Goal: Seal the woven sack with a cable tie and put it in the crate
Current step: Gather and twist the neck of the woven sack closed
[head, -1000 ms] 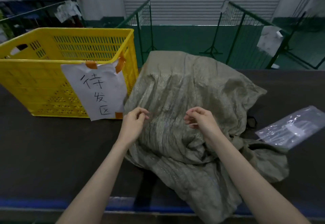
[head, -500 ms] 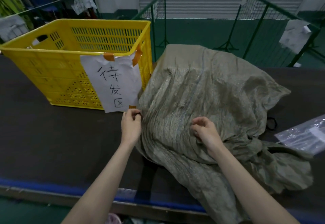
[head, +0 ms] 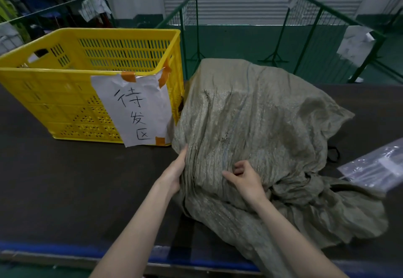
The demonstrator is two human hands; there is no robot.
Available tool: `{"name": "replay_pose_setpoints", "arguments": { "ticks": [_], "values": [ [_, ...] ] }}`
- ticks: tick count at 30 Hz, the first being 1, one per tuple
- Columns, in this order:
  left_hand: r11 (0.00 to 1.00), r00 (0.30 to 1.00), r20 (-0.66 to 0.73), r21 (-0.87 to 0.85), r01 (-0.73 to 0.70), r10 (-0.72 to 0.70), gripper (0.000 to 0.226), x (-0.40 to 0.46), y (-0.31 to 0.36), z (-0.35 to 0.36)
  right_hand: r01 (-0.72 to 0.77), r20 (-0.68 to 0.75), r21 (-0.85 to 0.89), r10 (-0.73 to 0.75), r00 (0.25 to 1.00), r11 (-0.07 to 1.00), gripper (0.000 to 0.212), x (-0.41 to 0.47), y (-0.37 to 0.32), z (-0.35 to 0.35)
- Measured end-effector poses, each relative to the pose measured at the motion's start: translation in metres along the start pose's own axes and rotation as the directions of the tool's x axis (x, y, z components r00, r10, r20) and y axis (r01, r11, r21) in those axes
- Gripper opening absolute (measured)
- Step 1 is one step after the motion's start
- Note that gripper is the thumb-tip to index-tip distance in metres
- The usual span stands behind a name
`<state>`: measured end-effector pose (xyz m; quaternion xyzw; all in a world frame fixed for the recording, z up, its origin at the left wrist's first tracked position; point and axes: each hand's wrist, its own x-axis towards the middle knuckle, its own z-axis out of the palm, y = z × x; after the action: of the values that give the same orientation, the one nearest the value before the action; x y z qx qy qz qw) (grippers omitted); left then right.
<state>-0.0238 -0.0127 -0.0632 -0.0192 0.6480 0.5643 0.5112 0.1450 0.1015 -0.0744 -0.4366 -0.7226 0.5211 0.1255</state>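
A grey-green woven sack (head: 257, 120) lies bulging on the dark table, its loose mouth end spilling toward the near right edge. My left hand (head: 174, 173) presses flat against the sack's left side, fingers tucked at the fabric's edge. My right hand (head: 244, 179) rests on top of the sack near its gathered part, fingers curled and pinching the cloth. A yellow slatted crate (head: 65, 94) stands to the left, touching the sack, with a white handwritten paper sign (head: 135, 112) taped to its front. A black loop, possibly a cable tie (head: 333, 154), lies just right of the sack.
A clear plastic bag (head: 375, 168) lies at the right edge of the dark table (head: 65, 179). Green wire fence panels (head: 316, 37) stand behind the table. The table's near edge has a blue strip (head: 54, 249).
My left hand slid from the sack's top down to its left side. My right hand shifted nearer and lower on the fabric. The camera view moved closer and left.
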Motion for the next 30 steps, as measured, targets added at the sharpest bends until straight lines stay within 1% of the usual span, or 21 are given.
{"name": "replay_pose_setpoints", "arguments": {
  "ticks": [2,4,7,8,10,12,13,15,16,19,21,25,26,29,30],
  "values": [
    [1.0,0.995,0.102,-0.018,-0.005,0.007,0.085,-0.004,0.002,0.005,0.032,-0.006,-0.091,-0.032,0.999,0.995,0.051,0.0,0.003,0.003],
    [1.0,0.988,0.151,0.011,-0.022,0.02,0.078,-0.006,0.004,0.007,0.069,-0.011,-0.157,-0.072,0.997,0.985,0.042,0.002,0.006,0.005],
    [0.998,0.978,0.206,0.045,-0.039,0.029,0.079,-0.007,0.004,0.008,0.112,-0.014,-0.149,-0.116,0.993,0.982,0.017,0.004,0.007,0.003],
    [0.997,0.976,0.214,0.061,-0.045,0.031,0.078,-0.008,0.004,0.009,0.111,-0.014,-0.124,-0.113,0.993,0.986,0.013,0.005,0.008,0.001],
    [0.992,0.978,0.203,0.111,-0.067,0.043,0.074,-0.01,0.002,0.008,0.097,-0.014,-0.069,-0.098,0.995,0.993,0.014,0.004,0.009,-0.001],
    [0.988,0.988,0.147,0.14,-0.073,0.052,0.069,-0.008,-0.001,0.009,0.084,-0.021,-0.013,-0.084,0.996,0.996,0.015,0.002,0.011,-0.002],
    [0.988,0.992,0.114,0.131,-0.076,0.061,0.064,-0.007,-0.003,0.01,0.079,-0.024,0.01,-0.078,0.997,0.997,0.017,0.001,0.013,-0.003],
    [0.99,0.994,0.044,0.094,-0.101,0.097,0.043,-0.006,-0.007,0.012,0.071,-0.029,0.049,-0.07,0.997,0.996,0.019,-0.002,0.017,-0.003],
    [0.991,0.993,0.013,0.072,-0.115,0.115,0.036,-0.008,-0.007,0.014,0.068,-0.029,0.074,-0.066,0.997,0.995,0.02,-0.004,0.019,-0.004],
    [0.99,0.989,-0.044,-0.002,-0.144,0.144,0.035,-0.007,-0.009,0.015,0.068,-0.027,0.156,-0.065,0.998,0.985,0.02,-0.009,0.022,-0.008],
    [0.989,0.988,-0.055,-0.014,-0.148,0.147,0.036,-0.009,-0.007,0.017,0.074,-0.027,0.194,-0.07,0.997,0.978,0.019,-0.013,0.025,-0.011],
    [0.991,0.991,-0.02,0.013,-0.13,0.131,0.036,-0.015,-0.004,0.032,0.114,-0.049,0.244,-0.105,0.993,0.963,0.021,-0.02,0.027,-0.011],
    [0.993,0.993,-0.002,0.012,-0.114,0.114,0.033,-0.016,-0.004,0.036,0.124,-0.051,0.258,-0.115,0.992,0.958,0.021,-0.022,0.027,-0.011],
    [1.0,0.999,0.036,-0.014,0.004,-0.004,0.027,-0.015,-0.001,0.04,0.162,-0.054,0.284,-0.153,0.987,0.945,0.022,-0.027,0.026,-0.012],
    [0.999,0.998,0.06,-0.03,0.026,-0.024,0.027,-0.014,0.0,0.041,0.175,-0.059,0.29,-0.165,0.985,0.941,0.021,-0.028,0.026,-0.013]
  ]
}}
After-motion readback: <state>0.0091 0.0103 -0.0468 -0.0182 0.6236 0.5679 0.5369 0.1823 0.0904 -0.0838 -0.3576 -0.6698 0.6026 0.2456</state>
